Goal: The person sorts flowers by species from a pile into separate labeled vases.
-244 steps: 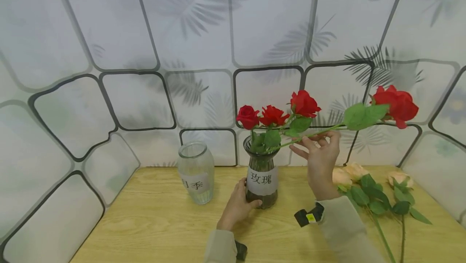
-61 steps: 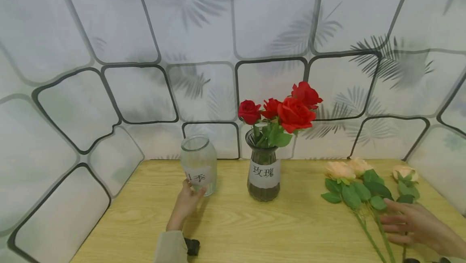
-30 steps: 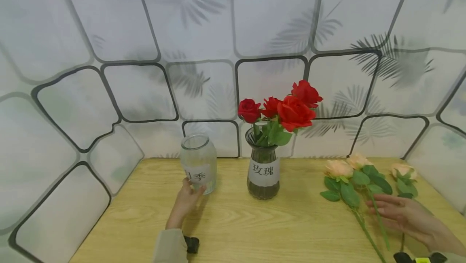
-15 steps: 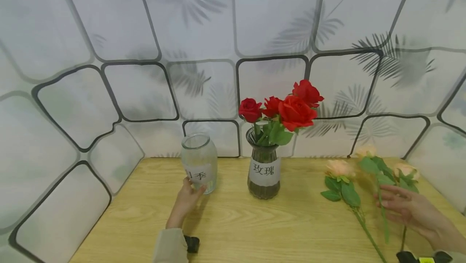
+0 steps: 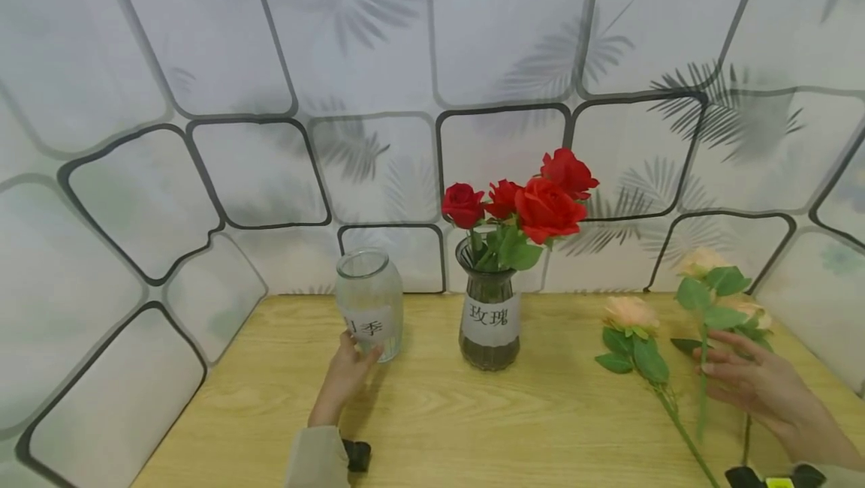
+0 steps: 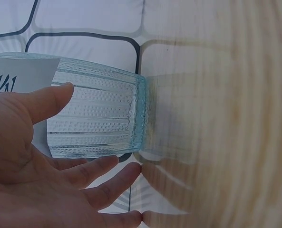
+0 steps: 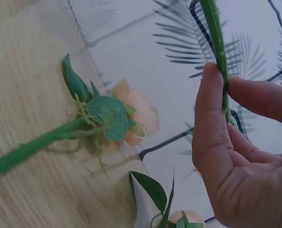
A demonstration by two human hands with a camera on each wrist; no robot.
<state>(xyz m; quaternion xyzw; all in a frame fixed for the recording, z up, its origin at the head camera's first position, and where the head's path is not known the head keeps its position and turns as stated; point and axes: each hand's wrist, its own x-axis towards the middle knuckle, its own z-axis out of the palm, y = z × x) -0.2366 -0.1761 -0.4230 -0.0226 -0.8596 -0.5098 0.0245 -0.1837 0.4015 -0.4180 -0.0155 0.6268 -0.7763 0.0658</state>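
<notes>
My left hand (image 5: 346, 379) holds the lower side of a clear glass vase (image 5: 387, 293); its thumb lies over the white paper label (image 6: 24, 73) and the fingers reach along the other side. My right hand (image 5: 764, 379) pinches the green stem (image 7: 217, 40) of a peach artificial rose (image 5: 703, 261) between thumb and fingertips. This rose is raised, its bloom upward. A second peach rose (image 5: 630, 314) lies on the table, left of the right hand. Another peach bloom (image 5: 760, 315) lies behind the hand, partly hidden.
A dark glass vase (image 5: 489, 356) with a white label stands mid-table, holding several red roses (image 5: 550, 210). Behind the wooden table (image 5: 432, 428) rises a patterned wall covering (image 5: 378, 165).
Earlier the last red rose went into the dark vase. The left hand then moved to the clear vase; the right hand has picked up one peach rose and is lifting it.
</notes>
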